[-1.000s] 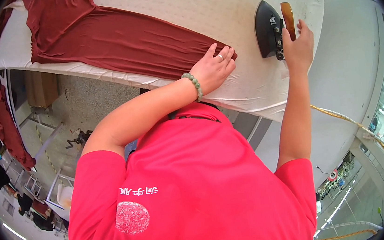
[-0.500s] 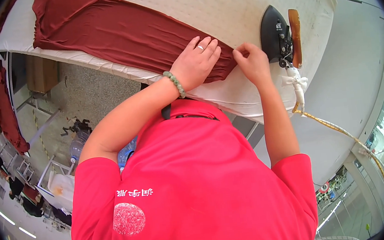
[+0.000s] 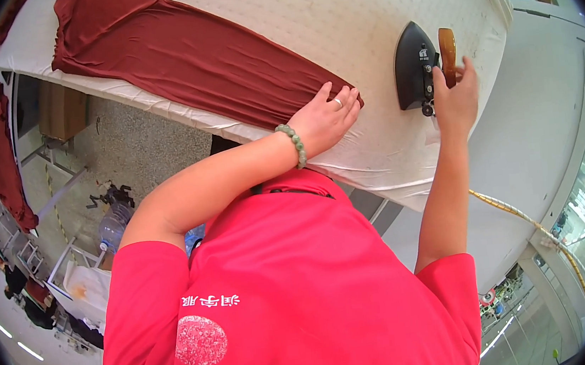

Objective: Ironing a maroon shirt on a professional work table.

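A dark red garment (image 3: pixel 187 58) lies on the white padded ironing table (image 3: pixel 331 7), one long sleeve stretched toward me and to the right. My left hand (image 3: pixel 325 120) rests on the cuff end of that sleeve, fingers extended and a little apart. To the right stands a black iron (image 3: pixel 414 63) with a brown handle (image 3: pixel 448 59). My right hand (image 3: pixel 456 101) is beside the handle, its thumb and fingers spread around the near end; no grip on it shows. The iron's rear is partly hidden behind this hand.
From near the iron, a yellow and white cord (image 3: pixel 516 209) runs down to the right. A cardboard box (image 3: pixel 62 110) stands below the table at left, near a metal frame and a clear plastic bottle (image 3: pixel 113 226). More dark red cloth (image 3: pixel 4 156) hangs at far left.
My right hand has left the cuff and moved right to the iron's handle, its fingers opening. My left hand has slid right, toward the sleeve's end.
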`<act>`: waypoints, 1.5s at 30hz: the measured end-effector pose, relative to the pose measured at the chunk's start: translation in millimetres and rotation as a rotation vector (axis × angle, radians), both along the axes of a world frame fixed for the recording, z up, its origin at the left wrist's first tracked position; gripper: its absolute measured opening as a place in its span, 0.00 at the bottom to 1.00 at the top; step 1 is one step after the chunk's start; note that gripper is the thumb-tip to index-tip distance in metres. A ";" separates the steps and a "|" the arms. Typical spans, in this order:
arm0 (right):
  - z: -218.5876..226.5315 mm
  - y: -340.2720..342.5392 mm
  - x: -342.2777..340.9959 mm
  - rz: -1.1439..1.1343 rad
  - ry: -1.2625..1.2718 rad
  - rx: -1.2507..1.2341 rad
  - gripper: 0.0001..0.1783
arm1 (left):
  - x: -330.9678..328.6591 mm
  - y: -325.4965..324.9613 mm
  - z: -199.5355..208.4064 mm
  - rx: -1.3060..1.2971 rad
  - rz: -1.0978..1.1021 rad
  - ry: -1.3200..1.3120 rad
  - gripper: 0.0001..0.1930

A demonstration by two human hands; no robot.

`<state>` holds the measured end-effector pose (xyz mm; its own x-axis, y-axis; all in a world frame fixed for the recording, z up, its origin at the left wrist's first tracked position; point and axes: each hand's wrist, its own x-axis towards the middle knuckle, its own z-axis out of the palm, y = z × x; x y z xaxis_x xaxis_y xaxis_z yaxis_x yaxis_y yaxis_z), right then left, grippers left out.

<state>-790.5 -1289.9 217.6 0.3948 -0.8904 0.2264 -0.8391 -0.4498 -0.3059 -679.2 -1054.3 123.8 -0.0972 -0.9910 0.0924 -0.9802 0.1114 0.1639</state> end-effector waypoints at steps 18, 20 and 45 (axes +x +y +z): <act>5.2 19.4 96.0 0.942 0.543 0.335 0.28 | 61.3 20.6 13.7 -0.152 -0.077 0.198 0.13; 5.4 20.0 89.6 0.919 0.550 0.321 0.28 | 145.7 37.3 20.7 -0.225 0.148 -0.014 0.11; 19.1 65.4 154.0 0.747 0.536 0.339 0.18 | 366.9 -9.6 59.2 0.490 0.158 0.123 0.08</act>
